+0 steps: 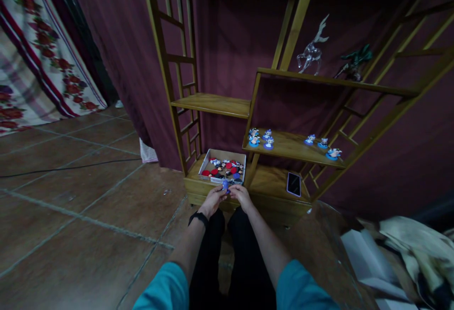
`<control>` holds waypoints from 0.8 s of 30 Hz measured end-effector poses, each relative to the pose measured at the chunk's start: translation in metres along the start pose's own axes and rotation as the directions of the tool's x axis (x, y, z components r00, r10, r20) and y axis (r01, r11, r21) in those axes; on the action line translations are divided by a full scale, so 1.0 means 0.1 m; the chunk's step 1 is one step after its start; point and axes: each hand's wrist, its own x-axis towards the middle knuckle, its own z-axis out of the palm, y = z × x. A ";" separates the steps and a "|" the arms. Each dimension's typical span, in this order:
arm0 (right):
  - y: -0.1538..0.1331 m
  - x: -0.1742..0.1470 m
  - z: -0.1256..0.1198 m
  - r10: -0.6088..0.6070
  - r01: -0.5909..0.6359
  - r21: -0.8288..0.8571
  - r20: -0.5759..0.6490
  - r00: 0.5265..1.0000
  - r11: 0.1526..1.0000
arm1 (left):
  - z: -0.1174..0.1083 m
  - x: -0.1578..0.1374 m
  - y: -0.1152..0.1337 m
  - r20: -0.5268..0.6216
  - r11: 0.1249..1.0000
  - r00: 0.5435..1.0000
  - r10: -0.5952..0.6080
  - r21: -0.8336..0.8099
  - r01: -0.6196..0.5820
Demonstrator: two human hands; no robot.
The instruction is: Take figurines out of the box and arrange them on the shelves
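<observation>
Fingers of your left hand (pixel 212 199) held purple figurine (pixel 225 185) at near edge of box (pixel 230 154); those of right hand (pixel 241 195) stood narrow beside it, pinch unclear. Steady hold, light touch suited you.

glossy plastic fig. (pixel 225 185), smooth wd. shelf (pixel 289 145), matt cardbd. box (pixel 227 154), glassy statuette (pixel 312 54)

Just in front of an open box (pixel 229 154), a person's left hand (pixel 213 199) holds a small purple figurine (pixel 225 185); the right hand (pixel 241 195) seems to touch it, though the fingertips are too small to be sure. Red, black and white pieces (pixel 229 164) fill the box. Right of the box, a wooden shelf (pixel 289 145) bears blue and purple figures (pixel 268 143).
</observation>
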 end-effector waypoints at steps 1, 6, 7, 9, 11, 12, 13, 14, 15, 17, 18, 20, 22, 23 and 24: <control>0.00 0.00 0.00 -0.001 0.001 0.002 0.001 1.000 1.000 | 0.00 0.00 0.00 -0.003 1.000 1.000 0.000 -0.003 0.000; 0.03 0.02 -0.02 -0.004 0.003 0.017 0.002 1.000 1.000 | -0.01 0.00 0.01 -0.026 1.000 1.000 -0.007 -0.023 0.006; 0.03 0.03 -0.02 -0.005 0.005 0.020 0.001 1.000 1.000 | -0.01 0.00 0.01 -0.030 1.000 1.000 -0.008 -0.026 0.007; 0.04 0.03 -0.02 -0.007 0.007 0.024 -0.002 1.000 1.000 | -0.01 -0.01 0.02 -0.033 0.999 0.999 -0.009 -0.032 0.008; 0.04 0.03 -0.02 -0.008 0.009 0.029 -0.006 1.000 1.000 | -0.01 -0.01 0.02 -0.033 0.999 0.999 -0.010 -0.037 0.009; 0.04 0.03 -0.02 -0.008 0.009 0.032 -0.009 1.000 0.999 | -0.01 -0.01 0.02 -0.031 0.999 0.999 -0.011 -0.038 0.010; 0.03 0.03 -0.02 -0.008 0.008 0.036 -0.011 1.000 0.999 | 0.00 -0.02 0.02 -0.028 0.999 1.000 -0.012 -0.039 0.011; 0.03 0.02 -0.02 -0.007 0.008 0.041 -0.014 1.000 0.999 | 0.00 -0.02 0.02 -0.023 0.999 1.000 -0.012 -0.039 0.011; 0.03 0.02 -0.01 -0.006 0.007 0.047 -0.015 1.000 0.999 | 0.00 -0.02 0.02 -0.017 0.999 1.000 -0.011 -0.039 0.011; 0.02 0.01 -0.01 -0.006 0.007 0.060 -0.016 1.000 0.998 | 0.00 -0.02 0.02 -0.004 0.999 1.000 -0.006 -0.034 0.006; 0.02 0.00 -0.01 -0.005 0.006 0.065 -0.015 1.000 0.998 | 0.00 -0.02 0.02 0.001 1.000 1.000 -0.001 -0.031 0.001; 0.01 -0.01 0.00 -0.005 0.006 0.074 -0.014 1.000 0.997 | 0.00 -0.01 0.01 0.007 1.000 1.000 0.017 -0.023 -0.017; 0.00 -0.02 0.01 -0.003 0.004 0.077 -0.015 1.000 0.997 | 0.00 0.00 -0.01 0.004 0.999 0.999 0.043 -0.013 -0.043; 0.00 -0.02 0.02 -0.002 0.003 0.077 -0.015 1.000 0.997 | 0.00 0.00 -0.02 0.001 0.998 0.998 0.058 -0.005 -0.058; 0.00 -0.02 0.02 0.000 0.001 0.075 -0.015 1.000 0.997 | 0.00 0.01 -0.03 -0.004 0.997 0.997 0.074 0.004 -0.074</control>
